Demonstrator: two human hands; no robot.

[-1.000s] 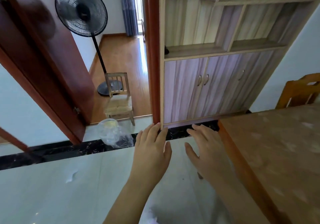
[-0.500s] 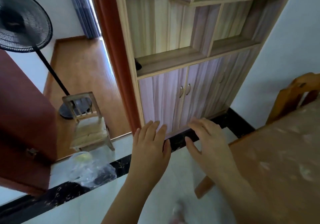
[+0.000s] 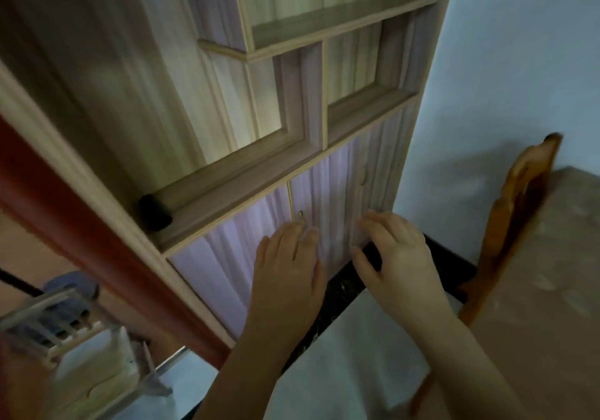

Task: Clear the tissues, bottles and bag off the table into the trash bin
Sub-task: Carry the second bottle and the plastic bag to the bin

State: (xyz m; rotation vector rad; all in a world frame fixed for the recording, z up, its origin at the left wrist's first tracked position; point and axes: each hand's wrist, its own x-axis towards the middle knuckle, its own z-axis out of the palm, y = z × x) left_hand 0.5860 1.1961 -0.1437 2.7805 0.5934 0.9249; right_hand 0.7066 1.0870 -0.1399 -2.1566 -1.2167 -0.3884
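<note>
My left hand [image 3: 287, 276] and right hand [image 3: 397, 263] hover spread and empty before the cabinet [image 3: 259, 127], the right nearer the table [image 3: 545, 289] at my right, where no tissues, bottles, bag or bin show.

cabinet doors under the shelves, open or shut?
Shut. The cabinet doors sit flush, with only a thin seam between them. Both hands are empty in front.
</note>
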